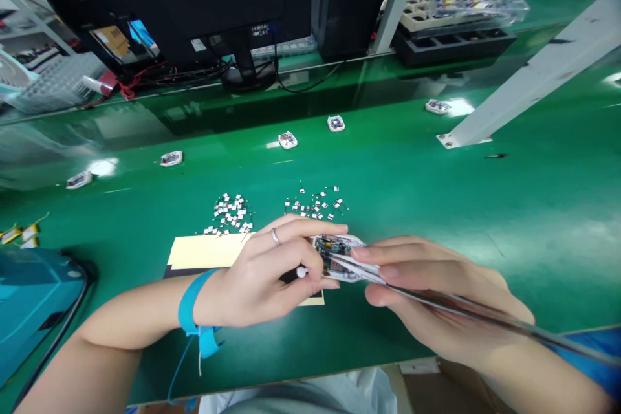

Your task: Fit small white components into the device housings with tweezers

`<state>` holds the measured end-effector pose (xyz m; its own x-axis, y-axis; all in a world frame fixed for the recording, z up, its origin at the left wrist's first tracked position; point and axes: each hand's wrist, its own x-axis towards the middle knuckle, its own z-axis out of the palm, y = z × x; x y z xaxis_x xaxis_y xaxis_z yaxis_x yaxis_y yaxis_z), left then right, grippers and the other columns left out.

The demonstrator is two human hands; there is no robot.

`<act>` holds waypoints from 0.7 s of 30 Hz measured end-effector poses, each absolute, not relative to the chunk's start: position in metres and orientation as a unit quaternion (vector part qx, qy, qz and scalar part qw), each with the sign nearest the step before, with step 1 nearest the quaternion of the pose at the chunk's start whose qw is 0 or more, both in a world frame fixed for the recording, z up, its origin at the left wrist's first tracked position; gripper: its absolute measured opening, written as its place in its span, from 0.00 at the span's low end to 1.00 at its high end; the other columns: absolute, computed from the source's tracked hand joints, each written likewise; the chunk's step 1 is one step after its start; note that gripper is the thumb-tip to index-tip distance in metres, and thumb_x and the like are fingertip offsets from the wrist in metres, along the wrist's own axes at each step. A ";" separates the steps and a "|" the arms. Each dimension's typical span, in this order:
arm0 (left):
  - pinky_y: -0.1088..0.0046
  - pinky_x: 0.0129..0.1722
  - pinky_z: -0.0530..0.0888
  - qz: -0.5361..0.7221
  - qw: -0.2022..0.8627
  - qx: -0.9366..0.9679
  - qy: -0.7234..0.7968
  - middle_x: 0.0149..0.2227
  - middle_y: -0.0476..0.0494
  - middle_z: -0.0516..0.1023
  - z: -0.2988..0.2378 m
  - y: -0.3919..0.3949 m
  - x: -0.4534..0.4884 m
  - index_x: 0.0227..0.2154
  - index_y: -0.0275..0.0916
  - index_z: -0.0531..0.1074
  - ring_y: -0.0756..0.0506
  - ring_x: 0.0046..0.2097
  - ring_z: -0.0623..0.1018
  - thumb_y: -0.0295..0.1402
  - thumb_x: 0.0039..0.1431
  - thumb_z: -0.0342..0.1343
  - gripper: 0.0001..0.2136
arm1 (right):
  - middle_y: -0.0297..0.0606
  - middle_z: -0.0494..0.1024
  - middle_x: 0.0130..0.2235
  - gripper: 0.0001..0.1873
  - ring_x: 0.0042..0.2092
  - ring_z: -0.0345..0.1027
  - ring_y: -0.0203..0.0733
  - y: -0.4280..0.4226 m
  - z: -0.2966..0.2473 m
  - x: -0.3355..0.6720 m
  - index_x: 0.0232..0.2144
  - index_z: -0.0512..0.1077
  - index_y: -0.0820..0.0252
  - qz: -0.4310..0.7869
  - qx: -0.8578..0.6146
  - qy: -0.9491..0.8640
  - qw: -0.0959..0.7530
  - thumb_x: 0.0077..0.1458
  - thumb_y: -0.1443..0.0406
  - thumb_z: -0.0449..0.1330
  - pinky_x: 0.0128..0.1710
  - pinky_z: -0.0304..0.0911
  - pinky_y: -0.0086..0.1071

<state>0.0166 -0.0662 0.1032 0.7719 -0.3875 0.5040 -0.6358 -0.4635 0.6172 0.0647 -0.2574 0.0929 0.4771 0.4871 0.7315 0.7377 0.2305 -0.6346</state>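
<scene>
My left hand (281, 265) wears a ring and a blue wrist strap (191, 304) and is closed around the left side of a small white-cased device (354, 275). A circuit board with tiny parts shows in the open case. In my right hand (436, 291) is a pair of metal tweezers (412, 295), its tips down on the circuit board. Whether the tips pinch anything is too small to tell. A short white-tipped piece (301, 271) sticks out beside my left fingers. Beneath the hands lies a pale yellow and black pad (208, 252), partly covered by my left hand.
Two clusters of small white tagged parts (233, 210) lie beyond my hands on the green table (388, 174). Several similar devices (288, 140) stand in a row farther back. A white post (528, 77) rises at right; a teal machine (39, 304) stands at left. A monitor (208, 0) is behind.
</scene>
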 end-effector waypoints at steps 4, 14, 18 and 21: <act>0.71 0.39 0.69 0.162 0.417 0.841 -0.303 0.46 0.34 0.70 0.102 -0.064 0.016 0.22 0.34 0.63 0.47 0.43 0.73 0.23 0.48 0.57 0.07 | 0.47 0.76 0.32 0.09 0.36 0.71 0.42 -0.253 0.097 0.066 0.31 0.68 0.70 -0.077 -0.585 -0.496 0.636 0.44 0.76 0.62 0.34 0.71 0.33; 0.69 0.37 0.70 0.188 0.415 0.830 -0.323 0.44 0.31 0.71 0.100 -0.067 0.014 0.25 0.32 0.69 0.46 0.39 0.73 0.24 0.48 0.58 0.03 | 0.47 0.76 0.34 0.08 0.37 0.71 0.38 -0.255 0.098 0.066 0.32 0.68 0.71 -0.104 -0.596 -0.532 0.592 0.46 0.78 0.60 0.35 0.71 0.29; 0.69 0.34 0.72 0.194 0.414 0.825 -0.332 0.42 0.30 0.72 0.101 -0.066 0.017 0.25 0.32 0.70 0.47 0.36 0.75 0.27 0.49 0.57 0.03 | 0.44 0.75 0.37 0.10 0.38 0.70 0.39 -0.257 0.094 0.066 0.34 0.68 0.69 -0.093 -0.599 -0.515 0.606 0.46 0.76 0.61 0.35 0.71 0.31; 0.70 0.33 0.73 0.198 0.420 0.821 -0.333 0.40 0.29 0.73 0.103 -0.065 0.019 0.24 0.32 0.70 0.47 0.34 0.75 0.29 0.49 0.58 0.05 | 0.43 0.74 0.39 0.13 0.39 0.70 0.40 -0.259 0.093 0.067 0.35 0.68 0.67 -0.086 -0.588 -0.518 0.615 0.45 0.75 0.62 0.35 0.72 0.32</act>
